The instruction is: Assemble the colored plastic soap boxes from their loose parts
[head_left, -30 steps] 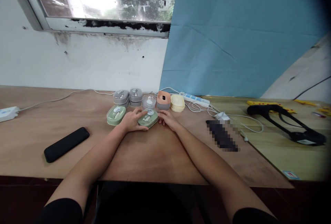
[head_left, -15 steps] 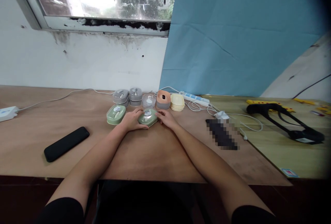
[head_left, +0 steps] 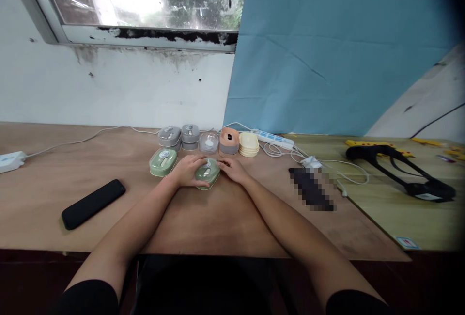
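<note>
A small green box with a clear lid (head_left: 208, 173) lies on the brown-covered table, slightly turned. My left hand (head_left: 189, 172) grips it from the left, the thumb along its near edge and the fingers at its far edge. From the right, the bent fingers of my right hand (head_left: 232, 168) press on its right rim. A second green box with a clear lid (head_left: 163, 162) sits just left of my left hand. Directly behind the held box stands a clear box (head_left: 209, 143).
Two grey lidded boxes (head_left: 169, 136), an orange-and-grey box (head_left: 229, 141) and a stack of cream trays (head_left: 249, 144) line the back. A power strip (head_left: 272, 138) with loose cables lies behind right. A black phone-like slab (head_left: 93, 204) is left, a black frame (head_left: 399, 172) far right.
The green box between my hands has slid a little towards me and turned slightly. Both hands have stayed at it, the left shifting down with it.
</note>
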